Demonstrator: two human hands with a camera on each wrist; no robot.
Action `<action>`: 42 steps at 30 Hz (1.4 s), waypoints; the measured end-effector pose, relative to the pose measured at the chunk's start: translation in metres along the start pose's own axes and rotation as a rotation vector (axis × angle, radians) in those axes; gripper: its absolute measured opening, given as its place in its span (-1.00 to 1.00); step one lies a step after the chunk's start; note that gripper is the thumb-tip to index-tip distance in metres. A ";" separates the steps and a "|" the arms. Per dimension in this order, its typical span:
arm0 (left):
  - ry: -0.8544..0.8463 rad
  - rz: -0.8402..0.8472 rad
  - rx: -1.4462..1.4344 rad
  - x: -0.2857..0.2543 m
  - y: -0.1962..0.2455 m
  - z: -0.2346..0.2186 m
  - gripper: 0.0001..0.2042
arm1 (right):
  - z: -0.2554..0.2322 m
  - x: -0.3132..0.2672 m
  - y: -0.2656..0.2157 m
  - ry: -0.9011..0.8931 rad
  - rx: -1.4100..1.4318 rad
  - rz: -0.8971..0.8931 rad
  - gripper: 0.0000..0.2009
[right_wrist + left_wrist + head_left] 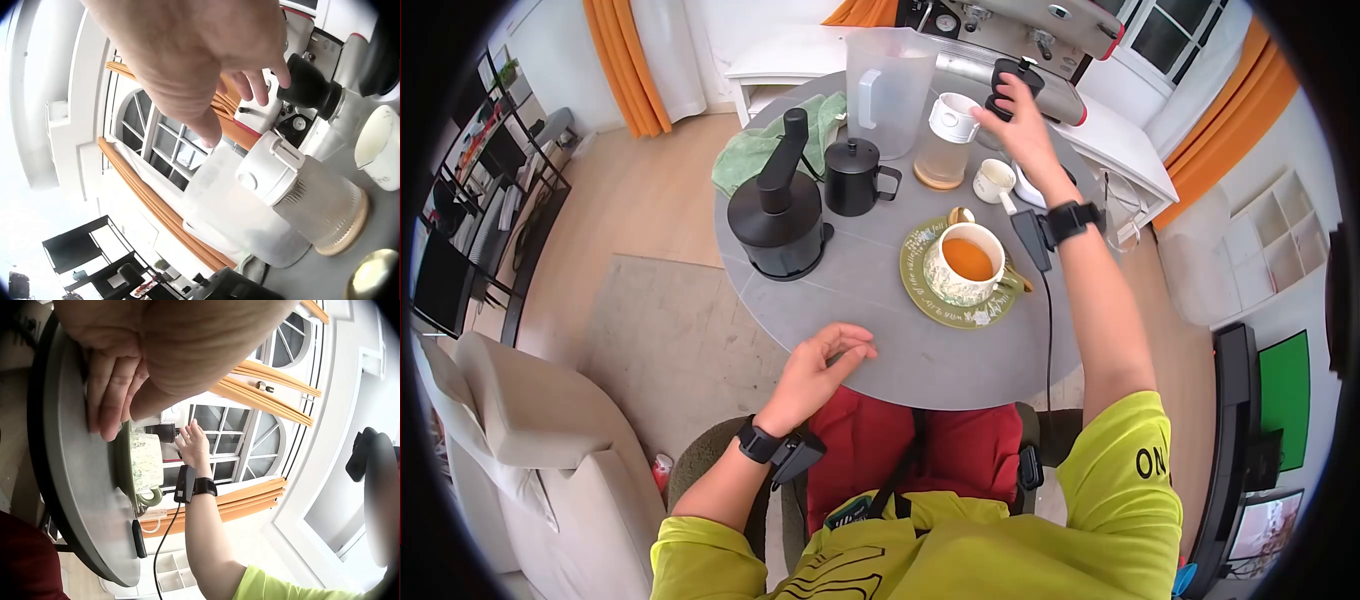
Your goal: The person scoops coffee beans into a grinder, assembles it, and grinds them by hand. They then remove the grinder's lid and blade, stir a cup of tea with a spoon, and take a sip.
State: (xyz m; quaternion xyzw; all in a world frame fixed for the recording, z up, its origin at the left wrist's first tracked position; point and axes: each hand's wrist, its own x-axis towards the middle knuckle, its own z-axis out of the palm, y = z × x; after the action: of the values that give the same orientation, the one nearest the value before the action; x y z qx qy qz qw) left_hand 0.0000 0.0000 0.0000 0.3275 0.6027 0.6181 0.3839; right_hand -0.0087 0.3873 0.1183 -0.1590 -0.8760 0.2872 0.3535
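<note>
My right hand (pixel 1028 138) reaches over the far right of the round grey table (pixel 870 355), its fingers spread and holding nothing. Its fingertips are close to a black-topped container (pixel 309 87). Just below that hand stands a clear jar with a white lid (pixel 312 203); a small white cup (pixel 994 181) is beside it. My left hand (pixel 812 368) is at the near table edge, fingers loosely bent, with nothing in it. Between the hands, a patterned cup (pixel 966 285) of orange-brown liquid sits on a green saucer (pixel 920 295), with a spoon (pixel 961 216) at its far side.
To the left are a black machine with a crank-like top (pixel 775 220) and a black lidded pitcher (pixel 855 178). Behind stand a translucent jug (pixel 895 90) and a green towel (pixel 740 155). A metal coffee machine (pixel 1050 40) is beyond the table. A cable (pixel 1050 340) hangs from the right wrist.
</note>
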 end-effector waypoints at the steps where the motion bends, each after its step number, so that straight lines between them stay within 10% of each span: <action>1: -0.003 -0.001 0.003 0.000 0.000 0.000 -0.81 | -0.011 -0.006 -0.003 0.068 0.096 0.016 -0.22; 7: 0.006 -0.015 0.012 -0.002 0.003 0.004 -0.81 | -0.066 -0.101 -0.009 0.207 0.756 0.250 -0.78; 17: 0.060 -0.036 0.037 -0.001 0.002 0.008 -0.83 | -0.054 -0.243 0.018 0.318 1.270 0.619 -0.80; 42: 0.107 0.067 0.125 0.000 -0.003 0.011 -0.85 | -0.033 -0.253 0.023 0.197 0.997 0.417 -0.79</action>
State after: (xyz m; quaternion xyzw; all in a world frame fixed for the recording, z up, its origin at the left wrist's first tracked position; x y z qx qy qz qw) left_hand 0.0100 0.0054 -0.0019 0.3373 0.6485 0.6083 0.3093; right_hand 0.1937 0.2966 -0.0102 -0.1687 -0.5462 0.7152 0.4020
